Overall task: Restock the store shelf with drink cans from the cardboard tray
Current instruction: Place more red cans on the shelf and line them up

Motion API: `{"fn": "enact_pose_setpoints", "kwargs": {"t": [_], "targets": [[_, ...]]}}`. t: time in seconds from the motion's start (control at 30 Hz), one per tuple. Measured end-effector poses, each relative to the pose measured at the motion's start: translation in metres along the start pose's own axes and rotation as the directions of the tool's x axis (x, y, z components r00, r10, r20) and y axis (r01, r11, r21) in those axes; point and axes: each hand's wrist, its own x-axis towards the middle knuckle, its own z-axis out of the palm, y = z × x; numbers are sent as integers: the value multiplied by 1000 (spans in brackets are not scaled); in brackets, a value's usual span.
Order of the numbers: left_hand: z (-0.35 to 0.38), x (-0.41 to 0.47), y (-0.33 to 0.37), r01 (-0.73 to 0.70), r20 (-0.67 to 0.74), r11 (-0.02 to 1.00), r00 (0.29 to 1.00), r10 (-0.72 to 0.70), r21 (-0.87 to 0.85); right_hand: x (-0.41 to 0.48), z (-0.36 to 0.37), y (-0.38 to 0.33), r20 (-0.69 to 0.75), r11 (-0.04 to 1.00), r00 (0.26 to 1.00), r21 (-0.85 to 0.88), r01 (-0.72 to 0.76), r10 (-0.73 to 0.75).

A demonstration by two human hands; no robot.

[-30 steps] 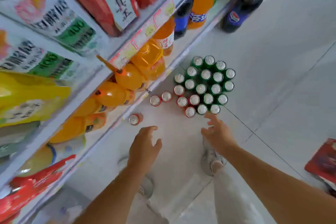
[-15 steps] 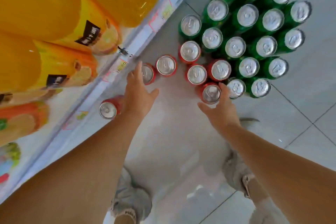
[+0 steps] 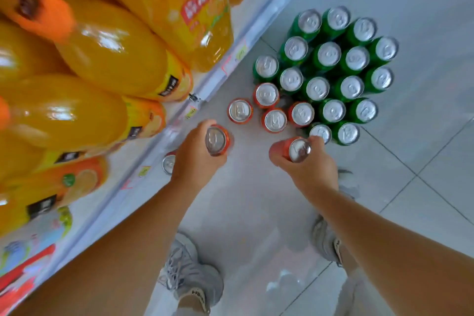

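Observation:
Drink cans stand on the pale tiled floor beside the store shelf (image 3: 220, 79). My left hand (image 3: 195, 159) grips a red can (image 3: 217, 140) lifted off the floor. My right hand (image 3: 307, 167) holds another red can (image 3: 295, 149), tilted toward the left. Several red cans (image 3: 275, 120) stay upright just beyond my hands. Behind them is a tight cluster of green cans (image 3: 331, 79). One more red can (image 3: 168, 163) stands close to the shelf base, partly hidden by my left hand. No cardboard tray is visible.
Large orange juice bottles (image 3: 107, 59) fill the shelf at left, overhanging its edge. My two grey sneakers (image 3: 189, 272) stand on the floor below my arms. Open tiled floor (image 3: 423, 161) stretches to the right of the cans.
Both hands were open and reaching over the red cans. Each has now closed on a red can and lifted it. The camera has come lower and nearer.

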Motion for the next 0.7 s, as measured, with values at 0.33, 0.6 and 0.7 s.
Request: {"fn": "enact_pose_setpoints", "kwargs": {"t": [0.33,0.6,0.7], "targets": [[-229,-166,215,-60,-83,997,994,64,49,-220,-230,-131,-1,920,946,233,316,-324],[-429,-304,353,-219,-400,975,890,217,41,-421,-400,-236,-121,699,776,364,615,-619],[-481,-358,384,-229,-497,973,846,193,-12,-477,-431,-264,-160,569,653,369,735,-740]]}}
